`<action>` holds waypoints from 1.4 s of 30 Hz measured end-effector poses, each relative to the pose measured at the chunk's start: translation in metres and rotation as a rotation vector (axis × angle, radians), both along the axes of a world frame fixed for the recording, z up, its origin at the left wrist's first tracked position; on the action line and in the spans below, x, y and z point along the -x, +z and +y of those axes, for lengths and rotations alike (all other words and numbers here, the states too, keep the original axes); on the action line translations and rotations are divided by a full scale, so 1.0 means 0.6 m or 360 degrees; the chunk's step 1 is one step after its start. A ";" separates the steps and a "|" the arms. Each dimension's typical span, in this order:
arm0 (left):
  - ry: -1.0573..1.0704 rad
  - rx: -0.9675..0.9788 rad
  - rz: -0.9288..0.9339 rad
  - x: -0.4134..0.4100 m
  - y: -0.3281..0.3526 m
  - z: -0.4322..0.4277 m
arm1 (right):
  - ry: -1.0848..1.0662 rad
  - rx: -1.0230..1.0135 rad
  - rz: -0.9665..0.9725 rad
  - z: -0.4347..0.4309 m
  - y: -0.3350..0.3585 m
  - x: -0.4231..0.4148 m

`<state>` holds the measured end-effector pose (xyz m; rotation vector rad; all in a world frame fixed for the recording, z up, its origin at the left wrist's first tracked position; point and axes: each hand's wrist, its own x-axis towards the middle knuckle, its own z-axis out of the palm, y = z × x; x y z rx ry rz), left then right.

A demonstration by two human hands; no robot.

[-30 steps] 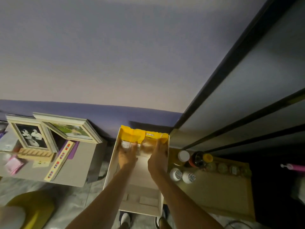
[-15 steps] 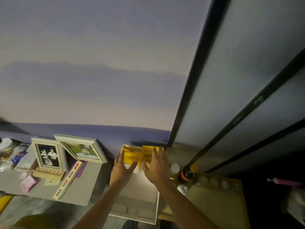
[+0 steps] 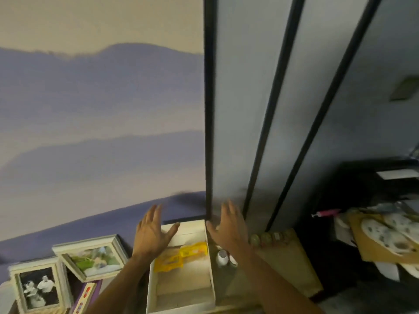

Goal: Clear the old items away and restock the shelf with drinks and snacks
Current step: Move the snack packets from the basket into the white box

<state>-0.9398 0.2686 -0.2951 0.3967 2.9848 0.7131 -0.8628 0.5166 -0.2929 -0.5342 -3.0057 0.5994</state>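
A white open box [image 3: 181,303] stands low in the middle of the view. Yellow snack packets [image 3: 181,256] lie inside it near its far end. My left hand [image 3: 152,232] hovers over the box's far left corner, fingers spread, holding nothing. Empty and open as well, my right hand [image 3: 229,225] is raised just right of the box's far right corner. Right of the box, a white-capped bottle [image 3: 222,257] stands on a brown board [image 3: 285,268], with a row of small jars [image 3: 267,237] along the board's far edge.
Two picture frames [image 3: 90,257] and a striped strip lie on a surface at lower left. Grey panels with black vertical bars [image 3: 208,109] rise behind the box. A dark unit with a speckled tray [image 3: 390,236] and a pink object sits at right.
Both hands have let go of the yellow packets and lifted away from the box, spreading open. The view has tilted upward and swung, so the box now sits lower.
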 end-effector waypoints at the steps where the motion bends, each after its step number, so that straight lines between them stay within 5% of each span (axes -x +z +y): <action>1: -0.0058 -0.0004 0.0027 -0.006 0.010 0.006 | -0.0060 -0.0002 0.0006 0.001 0.010 -0.021; 14: -0.0778 -0.0088 0.0201 -0.219 0.093 0.209 | -0.0984 -0.0019 0.0101 0.079 0.125 -0.415; 23: -0.1188 -0.0210 0.0170 -0.507 0.134 0.431 | -0.1496 -0.0148 0.0127 0.174 0.154 -0.777; 30: -0.1429 -0.0215 0.0204 -0.742 0.110 0.581 | -0.1814 -0.0102 0.0152 0.253 0.127 -1.040; 42: -0.1621 -0.0025 0.0087 -0.899 0.014 0.767 | -0.1975 -0.0043 0.0000 0.399 -0.005 -1.208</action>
